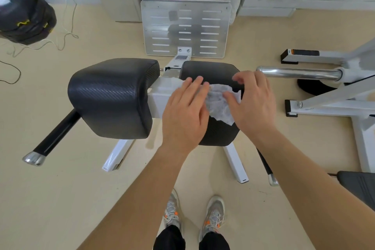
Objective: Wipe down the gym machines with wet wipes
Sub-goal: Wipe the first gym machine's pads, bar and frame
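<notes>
I press my flat, spread left hand (185,111) on the wet wipe (220,103) while my right hand (253,101) pinches its edge; spread it fully across the right pad (215,134) before wiping

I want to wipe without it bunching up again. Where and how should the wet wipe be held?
The wet wipe lies crumpled on the right black pad, between the left hand and right hand. Probably best: pinch its loose lower corner from the near side, from above, since that edge sticks out free.
</notes>
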A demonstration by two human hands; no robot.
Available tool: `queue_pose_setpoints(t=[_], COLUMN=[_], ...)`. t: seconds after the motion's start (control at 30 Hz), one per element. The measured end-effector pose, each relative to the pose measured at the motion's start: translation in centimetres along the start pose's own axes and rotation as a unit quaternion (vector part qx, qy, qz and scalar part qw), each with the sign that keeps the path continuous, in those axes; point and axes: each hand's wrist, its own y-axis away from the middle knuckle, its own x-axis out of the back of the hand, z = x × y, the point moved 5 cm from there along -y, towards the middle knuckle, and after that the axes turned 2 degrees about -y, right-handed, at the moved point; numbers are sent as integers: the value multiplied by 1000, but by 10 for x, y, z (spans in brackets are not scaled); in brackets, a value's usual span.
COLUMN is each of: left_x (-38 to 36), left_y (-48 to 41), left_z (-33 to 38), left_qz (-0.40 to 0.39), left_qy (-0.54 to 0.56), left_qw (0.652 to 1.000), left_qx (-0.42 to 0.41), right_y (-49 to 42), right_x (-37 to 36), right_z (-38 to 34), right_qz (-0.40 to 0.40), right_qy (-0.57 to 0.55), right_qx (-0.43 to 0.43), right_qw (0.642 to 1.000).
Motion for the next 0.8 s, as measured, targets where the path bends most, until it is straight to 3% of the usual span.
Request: queue_pose_setpoints(t=[0.1,0.17,0.23,0.33,0.5,0.7,0.8], left_x=[-14,-17,-18,-21,-23,-9,-10], left_y=[1,2,1,-8,-54,16,21], left_z=[-15,-18,-20,-29,-46,-32,-29], left_qz=[-55,-74,-83,-124,-218,-191,-177], left_qy=[-44,-68,-82,-98,-75,-152,-160], left_qw=[997,995,993,987,970,967,969], left_qx=[30,7,-10,-29,-73,-76,-58], right_y=[4,14,31,45,-10,64,58], right_x=[11,13,-5,-38,-41,-44,-44], right_z=[1,-14,-28,-19,-7,-1,6], right_qz=[50,85,15,-128,-177,-196,-178], right_qy=[19,68,92,164,222,265,262], right_qx=[21,100,174,188,163,220,238], right_qw=[998,989,980,960,945,918,918])
